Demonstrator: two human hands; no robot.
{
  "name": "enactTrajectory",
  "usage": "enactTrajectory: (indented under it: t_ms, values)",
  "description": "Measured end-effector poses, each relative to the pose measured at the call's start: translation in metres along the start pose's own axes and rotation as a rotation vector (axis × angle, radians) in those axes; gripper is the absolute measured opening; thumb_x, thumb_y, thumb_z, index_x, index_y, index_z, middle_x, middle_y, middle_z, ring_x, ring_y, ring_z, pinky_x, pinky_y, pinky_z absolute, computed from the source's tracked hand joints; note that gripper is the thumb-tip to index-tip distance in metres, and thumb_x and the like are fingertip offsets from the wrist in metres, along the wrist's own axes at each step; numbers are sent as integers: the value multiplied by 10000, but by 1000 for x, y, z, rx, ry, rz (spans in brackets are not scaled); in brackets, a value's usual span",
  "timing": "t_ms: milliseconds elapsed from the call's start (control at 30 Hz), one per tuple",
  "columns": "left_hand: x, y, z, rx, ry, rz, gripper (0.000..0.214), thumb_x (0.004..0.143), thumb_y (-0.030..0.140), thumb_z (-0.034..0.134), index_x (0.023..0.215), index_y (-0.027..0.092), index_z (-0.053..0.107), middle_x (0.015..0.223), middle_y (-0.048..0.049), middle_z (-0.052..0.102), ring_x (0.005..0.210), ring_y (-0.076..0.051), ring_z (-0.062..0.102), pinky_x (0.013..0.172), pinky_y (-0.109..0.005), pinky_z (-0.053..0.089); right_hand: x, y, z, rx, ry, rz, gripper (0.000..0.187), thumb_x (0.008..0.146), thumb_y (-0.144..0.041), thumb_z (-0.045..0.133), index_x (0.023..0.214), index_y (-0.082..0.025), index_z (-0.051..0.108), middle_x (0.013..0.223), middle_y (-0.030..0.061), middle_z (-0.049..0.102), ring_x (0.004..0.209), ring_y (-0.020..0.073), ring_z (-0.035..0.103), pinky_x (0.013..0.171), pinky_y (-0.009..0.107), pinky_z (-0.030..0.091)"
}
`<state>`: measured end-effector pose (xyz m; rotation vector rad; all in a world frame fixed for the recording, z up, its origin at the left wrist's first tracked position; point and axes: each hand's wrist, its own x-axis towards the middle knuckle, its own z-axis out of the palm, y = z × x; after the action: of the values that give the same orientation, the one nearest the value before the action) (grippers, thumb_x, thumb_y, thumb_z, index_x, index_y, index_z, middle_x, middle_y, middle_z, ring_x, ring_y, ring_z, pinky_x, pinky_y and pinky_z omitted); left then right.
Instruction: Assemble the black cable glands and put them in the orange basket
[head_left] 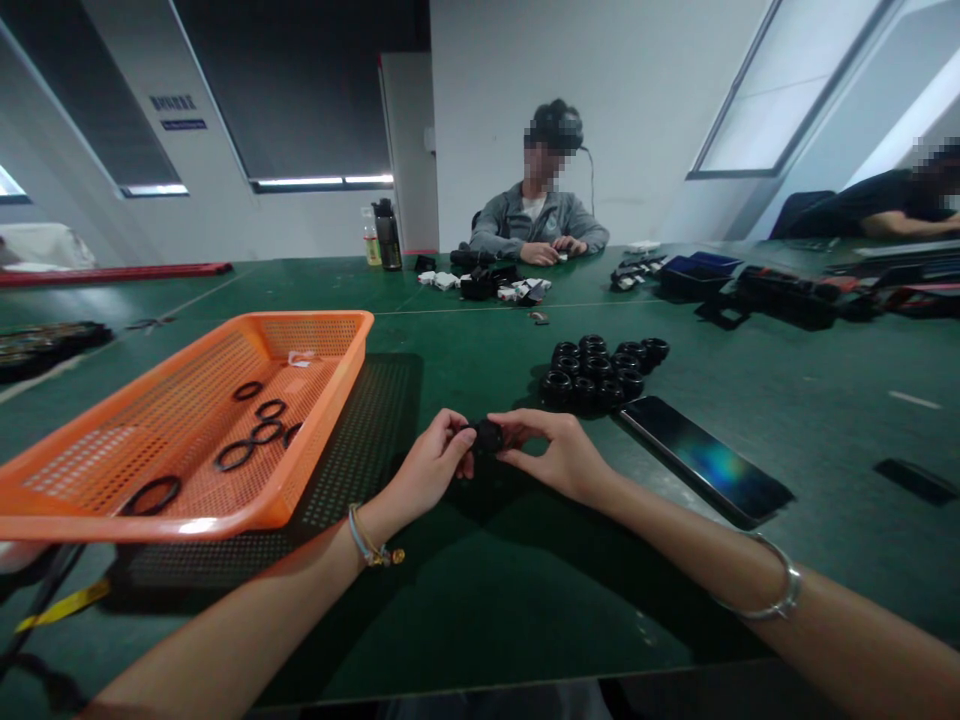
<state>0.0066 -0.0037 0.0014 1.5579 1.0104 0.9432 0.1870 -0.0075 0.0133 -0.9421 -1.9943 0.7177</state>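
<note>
Between my two hands, just above the green table, is a small black round part. The fingers of my left hand pinch its left side. My right hand grips its right side between thumb and fingers. Fingertips cover part of it, so its exact kind is unclear. Beyond my right hand stands a cluster of similar black ring-shaped parts. To the left, an orange plastic basket holds several thin black rings and a small white scrap.
A phone lies right of the cluster, with a flat black piece farther right. Across the green table sits a person near black and white parts. A dark bottle stands at the back. Another person is far right.
</note>
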Motion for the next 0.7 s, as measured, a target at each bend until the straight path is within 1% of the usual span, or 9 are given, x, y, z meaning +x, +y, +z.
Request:
enactTrajectory:
  t_ms: [267,533,600,700]
  values:
    - [-1,0,0,4,1,31,123,814,304,446,821,196,389,521,80,482,474,-81,478,485,-209,370,0,-2,-1,-5,-14,37,352,698,-179,656,1049,-158,632,824,43,705,715,162,661,702,311,558]
    - [-1,0,-2,5,1,37,124,809,300,458,811,196,390,518,79,487,476,-82,481,490,-211,368,1,-4,-2,-43,-40,56,338,733,-232,625,1064,-163,635,782,37,704,677,156,655,667,296,555]
    - [-1,-1,-2,-8,-10,31,137,812,317,451,806,197,386,503,82,484,463,-81,473,479,-209,360,1,-5,-3,-82,-52,41,345,737,-231,615,1072,-154,632,783,44,703,661,152,649,652,290,549]
    - [1,-2,-1,-29,-17,7,150,819,336,437,803,197,381,485,87,474,441,-79,459,460,-204,347,1,-6,-4,-186,-72,-22,376,717,-189,617,1091,-157,624,790,46,690,651,147,630,642,283,534]
